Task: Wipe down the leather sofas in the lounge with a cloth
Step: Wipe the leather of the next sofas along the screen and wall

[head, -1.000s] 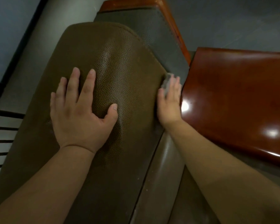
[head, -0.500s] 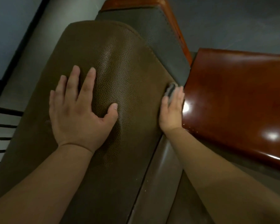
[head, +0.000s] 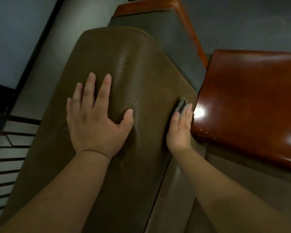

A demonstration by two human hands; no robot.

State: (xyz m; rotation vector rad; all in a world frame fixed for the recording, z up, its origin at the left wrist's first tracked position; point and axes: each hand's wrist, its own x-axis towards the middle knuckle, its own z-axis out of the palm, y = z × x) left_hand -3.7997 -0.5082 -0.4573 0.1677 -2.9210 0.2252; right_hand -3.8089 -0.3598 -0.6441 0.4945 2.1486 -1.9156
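The left hand (head: 97,121) lies flat and open on the rounded top of the olive-brown pebbled-leather sofa cushion (head: 133,78), fingers spread and thumb angled toward the middle, gripping nothing and seemingly bracing the cushion. The right hand (head: 180,128) presses a small folded grey cloth (head: 181,106) against the cushion's side edge; its fingers are extended and held together over the cloth, pinning it to the leather rather than curling around it, and the cloth peeks out just beyond the fingertips. Immediately to the outside of those fingers sits the glossy reddish-brown wooden surface (head: 250,101), nearly touching the little-finger side, so the working gap is narrow. Beyond the fingertips the seam runs on toward the darker grey-green leather panel (head: 160,41). To do this pass well, I judge the palm should keep even pressure so the cloth does not slip out, follow the stitched edge in one long stroke, and refold the cloth to a clean face before moving to the cushion top beneath the bracing hand.
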